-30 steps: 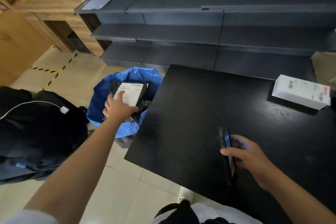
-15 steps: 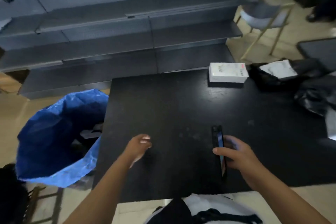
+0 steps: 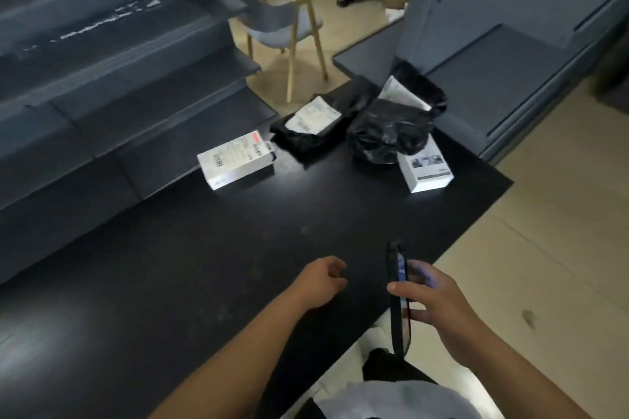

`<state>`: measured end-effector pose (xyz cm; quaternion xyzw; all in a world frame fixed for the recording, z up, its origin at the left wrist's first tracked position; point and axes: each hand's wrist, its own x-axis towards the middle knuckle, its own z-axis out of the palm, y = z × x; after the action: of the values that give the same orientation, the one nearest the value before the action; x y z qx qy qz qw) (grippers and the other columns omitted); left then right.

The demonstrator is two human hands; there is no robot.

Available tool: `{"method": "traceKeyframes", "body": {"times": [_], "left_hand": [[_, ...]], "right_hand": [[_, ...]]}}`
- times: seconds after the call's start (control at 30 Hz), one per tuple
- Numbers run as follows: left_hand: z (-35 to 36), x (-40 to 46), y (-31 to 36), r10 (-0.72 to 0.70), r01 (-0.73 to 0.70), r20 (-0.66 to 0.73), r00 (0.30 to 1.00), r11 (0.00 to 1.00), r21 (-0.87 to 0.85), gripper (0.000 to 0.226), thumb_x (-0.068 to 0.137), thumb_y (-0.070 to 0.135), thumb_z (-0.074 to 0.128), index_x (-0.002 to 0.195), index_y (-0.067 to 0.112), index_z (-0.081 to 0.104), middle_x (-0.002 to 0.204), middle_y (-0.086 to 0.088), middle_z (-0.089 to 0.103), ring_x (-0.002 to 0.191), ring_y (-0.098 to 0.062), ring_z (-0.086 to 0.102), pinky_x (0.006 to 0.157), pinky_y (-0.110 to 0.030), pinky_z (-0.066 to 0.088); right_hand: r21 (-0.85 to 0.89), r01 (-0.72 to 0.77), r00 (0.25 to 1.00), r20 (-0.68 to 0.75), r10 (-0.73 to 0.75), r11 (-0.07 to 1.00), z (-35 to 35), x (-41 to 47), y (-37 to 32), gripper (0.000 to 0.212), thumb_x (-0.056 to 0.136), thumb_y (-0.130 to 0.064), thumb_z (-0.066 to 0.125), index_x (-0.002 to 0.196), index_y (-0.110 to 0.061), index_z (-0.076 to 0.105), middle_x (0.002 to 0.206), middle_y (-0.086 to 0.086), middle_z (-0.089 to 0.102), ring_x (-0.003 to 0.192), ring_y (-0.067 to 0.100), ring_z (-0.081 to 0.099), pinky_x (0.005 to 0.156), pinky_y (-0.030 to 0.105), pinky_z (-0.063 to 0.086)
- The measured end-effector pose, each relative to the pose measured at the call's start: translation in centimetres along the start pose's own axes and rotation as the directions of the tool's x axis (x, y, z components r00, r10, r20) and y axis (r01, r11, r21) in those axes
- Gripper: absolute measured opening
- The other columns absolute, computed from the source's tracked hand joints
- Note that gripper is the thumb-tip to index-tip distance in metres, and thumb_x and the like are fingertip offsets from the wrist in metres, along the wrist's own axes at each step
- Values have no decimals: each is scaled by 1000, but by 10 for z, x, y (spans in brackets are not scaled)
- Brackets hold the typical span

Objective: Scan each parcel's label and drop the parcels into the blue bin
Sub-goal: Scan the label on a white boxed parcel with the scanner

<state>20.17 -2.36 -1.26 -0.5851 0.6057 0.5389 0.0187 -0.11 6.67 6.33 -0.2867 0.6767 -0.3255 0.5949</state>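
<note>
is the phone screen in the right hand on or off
On. The slim black phone gripped edge-on by the right hand shows a lit blue strip of screen, and blue light falls on the fingers behind it.

4 parcels lie on the far part of the black table (image 3: 238, 248). The white box (image 3: 236, 160) lies flat at the far left edge, its label with barcode facing up. Just to its right lies a black plastic bag parcel (image 3: 308, 136) with a white label on top. Next to it is a second black bag parcel (image 3: 391, 133), crumpled, with a white sheet showing behind it. This bag rests partly on another white box (image 3: 427, 168), which seems to carry a printed picture, but blur hides the details.
</note>
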Motion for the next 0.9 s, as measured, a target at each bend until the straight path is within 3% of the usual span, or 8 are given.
{"method": "traceKeyframes", "body": {"times": [0.13,0.23,0.33,0.47,0.67,0.77,0.9], "left_hand": [[30,72,84,8,-3,-104,995,999,51,56,91,33,71,142,23,51,140,-4,53,124,-21,55,101,-32,46],[52,123,156,-70,39,-285,956,993,-113,70,86,39,76,147,21,45,147,-9,46,133,-28,47,110,-42,42],[75,164,218,-202,123,-394,897,968,-217,94,81,46,79,155,20,28,154,-12,32,142,-32,33,114,-49,32],[101,213,269,-325,237,-472,819,942,-238,119,73,59,80,158,17,7,159,-16,15,143,-34,25,116,-49,26],[109,252,291,-432,320,-568,701,902,-291,130,69,56,85,158,8,4,157,-18,19,139,-33,31,116,-45,30],[107,251,282,-393,332,-577,715,919,-214,125,69,53,85,157,6,8,152,-18,26,135,-33,34,114,-44,31],[108,221,248,-295,311,-544,786,948,-65,122,70,51,84,157,11,9,151,-19,25,137,-36,31,115,-46,30]], "right_hand": [[52,-56,995,-75,60,997,-63,19,-2,45,87,-19,79,127,-22,59,123,6,64,111,28,62,91,45,54],[87,-79,987,-135,90,993,-110,31,-9,40,86,-18,80,122,-24,63,121,8,65,112,31,62,94,50,57],[133,-67,975,-200,93,989,-151,41,-14,55,73,-26,88,123,-22,64,121,10,65,113,33,62,89,46,57],[161,-47,953,-290,93,986,-197,50,-19,77,58,-43,79,130,-23,62,123,10,66,116,35,62,100,55,55],[184,-28,923,-371,96,982,-233,57,-14,110,36,-61,77,137,-22,58,131,9,62,119,35,61,102,57,54],[207,-37,923,-367,112,978,-235,58,-14,113,34,-62,78,138,-22,57,133,11,62,121,36,59,103,58,53],[217,-31,937,-335,105,976,-225,65,-20,111,37,-60,78,139,-21,56,133,10,62,120,35,60,100,55,55]]}}
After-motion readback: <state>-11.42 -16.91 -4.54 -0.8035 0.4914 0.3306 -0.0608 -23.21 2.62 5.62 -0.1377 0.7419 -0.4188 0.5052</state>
